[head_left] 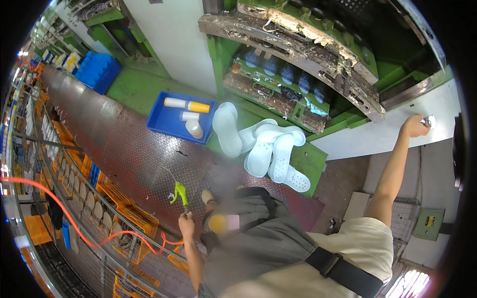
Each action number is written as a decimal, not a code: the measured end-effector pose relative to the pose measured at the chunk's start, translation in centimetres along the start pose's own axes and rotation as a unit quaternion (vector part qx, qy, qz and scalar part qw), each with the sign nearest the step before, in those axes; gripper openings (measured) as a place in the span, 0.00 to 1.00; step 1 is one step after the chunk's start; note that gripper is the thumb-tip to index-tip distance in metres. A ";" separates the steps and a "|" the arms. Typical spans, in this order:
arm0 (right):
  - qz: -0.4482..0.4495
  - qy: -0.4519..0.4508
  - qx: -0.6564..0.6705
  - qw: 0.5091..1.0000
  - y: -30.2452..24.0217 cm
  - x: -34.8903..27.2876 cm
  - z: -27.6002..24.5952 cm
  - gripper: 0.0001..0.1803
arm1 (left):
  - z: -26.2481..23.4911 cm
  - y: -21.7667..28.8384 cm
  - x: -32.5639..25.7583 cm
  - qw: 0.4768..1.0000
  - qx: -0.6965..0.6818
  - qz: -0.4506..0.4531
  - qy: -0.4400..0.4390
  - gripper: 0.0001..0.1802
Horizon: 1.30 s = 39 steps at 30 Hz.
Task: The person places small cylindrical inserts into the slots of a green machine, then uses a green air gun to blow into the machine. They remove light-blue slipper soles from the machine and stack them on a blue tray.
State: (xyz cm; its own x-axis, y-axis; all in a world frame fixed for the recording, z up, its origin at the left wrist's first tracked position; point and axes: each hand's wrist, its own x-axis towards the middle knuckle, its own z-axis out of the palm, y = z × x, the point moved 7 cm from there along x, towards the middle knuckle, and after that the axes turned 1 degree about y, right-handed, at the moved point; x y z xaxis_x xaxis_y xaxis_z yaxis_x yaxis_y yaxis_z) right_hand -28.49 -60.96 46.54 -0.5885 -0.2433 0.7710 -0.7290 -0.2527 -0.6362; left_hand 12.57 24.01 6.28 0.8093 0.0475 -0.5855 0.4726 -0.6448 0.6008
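My left hand (187, 226) is closed around the lower end of a lime-green air blow gun (180, 192), held low over the metal floor with its nozzle pointing away from me. My right arm stretches out to the far right. There my right hand (415, 127) is closed on a small metal handle (429, 121) of a white panel (380, 136). Between the hands, several pale blue foam clogs (283, 151) lie piled on a green ledge, some overlapping. Inside the machine above them is a row of dark blue patterned sole shapes (287, 75).
A blue tray (155, 119) holds white and yellow containers. An orange air hose (94, 243) loops across the left. Railings and racks with orange crates (141, 218) line that side. A worn metal machine frame (293, 54) juts out ahead. Another blue crate (99, 69) sits farther back.
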 end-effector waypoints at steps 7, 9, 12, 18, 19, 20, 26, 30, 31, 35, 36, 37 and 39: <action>-0.034 -0.139 -0.022 0.989 5.1 5.4 1.3 0.22 | -4.4 3.1 9.5 0.997 0.035 0.044 0.048 0.14; 0.038 -0.227 0.036 0.972 7.2 5.9 0.9 0.29 | -5.9 5.0 13.8 0.996 0.044 0.067 0.044 0.15; -0.036 -0.219 -0.023 0.975 7.1 3.0 -3.5 0.25 | -8.3 9.3 21.5 0.991 0.059 0.115 0.027 0.16; -0.053 -0.294 -0.104 0.949 5.6 -23.4 -18.7 0.11 | -13.8 25.1 37.8 0.915 0.314 0.234 0.100 0.20; -0.010 -0.416 -0.139 0.899 6.0 -30.0 -20.3 0.12 | -13.6 27.7 40.2 0.915 0.338 0.211 0.062 0.21; 0.033 -0.510 -0.082 0.856 5.5 -36.8 -21.8 0.09 | -12.6 31.5 40.8 0.832 0.447 0.316 0.092 0.24; 0.169 -0.830 -0.151 0.509 -0.5 -69.4 -28.1 0.24 | -0.5 38.6 34.8 0.843 0.146 0.517 -0.040 0.33; 0.288 -0.838 -0.138 0.442 -3.6 -80.9 -26.1 0.38 | 10.0 33.8 29.2 0.806 0.207 0.539 -0.127 0.49; 0.309 -0.823 -0.157 0.449 -3.3 -82.6 -25.6 0.39 | 11.7 32.5 29.0 0.783 0.249 0.552 -0.141 0.47; 0.350 -0.748 -0.252 0.504 -0.3 -85.7 -25.5 0.41 | 14.0 29.2 33.6 0.794 0.269 0.512 -0.186 0.39; 0.362 -0.760 -0.216 0.495 -0.1 -86.2 -25.5 0.40 | 13.2 29.1 35.2 0.813 0.229 0.511 -0.161 0.37; 0.388 -0.766 -0.191 0.476 0.2 -86.6 -25.9 0.39 | 12.1 28.8 37.3 0.829 0.188 0.509 -0.134 0.36; 0.464 -0.748 -0.124 0.458 0.3 -86.5 -26.9 0.36 | 9.6 27.6 42.0 0.864 0.132 0.479 -0.077 0.33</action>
State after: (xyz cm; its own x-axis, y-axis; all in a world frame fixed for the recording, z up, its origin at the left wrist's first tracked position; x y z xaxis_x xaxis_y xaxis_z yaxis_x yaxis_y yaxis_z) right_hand 12.78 -14.83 -19.53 0.0770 -0.5542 -0.8288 -0.5343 0.6789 -0.5036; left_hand 56.23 0.93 -6.95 0.7194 -0.6937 0.0355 -0.5020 -0.4839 0.7168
